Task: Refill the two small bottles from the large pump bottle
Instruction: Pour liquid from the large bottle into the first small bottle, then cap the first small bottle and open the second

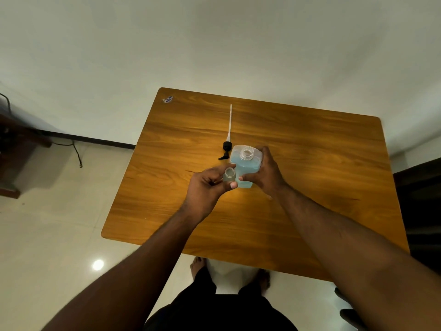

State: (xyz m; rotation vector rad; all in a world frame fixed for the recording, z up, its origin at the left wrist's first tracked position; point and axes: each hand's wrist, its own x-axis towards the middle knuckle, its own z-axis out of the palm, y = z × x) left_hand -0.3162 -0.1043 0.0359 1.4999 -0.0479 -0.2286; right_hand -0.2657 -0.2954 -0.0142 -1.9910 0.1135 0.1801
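One small bottle (229,176) is all I can find of the pair; I see no second one anywhere on the wooden table (310,149). My left hand (207,187) pinches it upright just left of frame centre, thumb on the near wall, mouth uncapped. It looks like clear thin plastic, light and easy to crush, so I would grip it low and gently, clear of its narrow neck.

My right hand (266,174) wraps the large bottle (244,168) from its right side, thumb across the near face, fingers behind. Its mouth is open and blue liquid fills much of it, so I judge it heavy, sloshy and probably slick if any liquid has run down the walls. A firm hold at mid-body suits tilting it.

Both bottles sit at frame centre, touching or nearly so, the small one against the large one's near left corner. Above and left lies the black pump head (226,149), its white tube (230,121) pointing toward the top of the frame.
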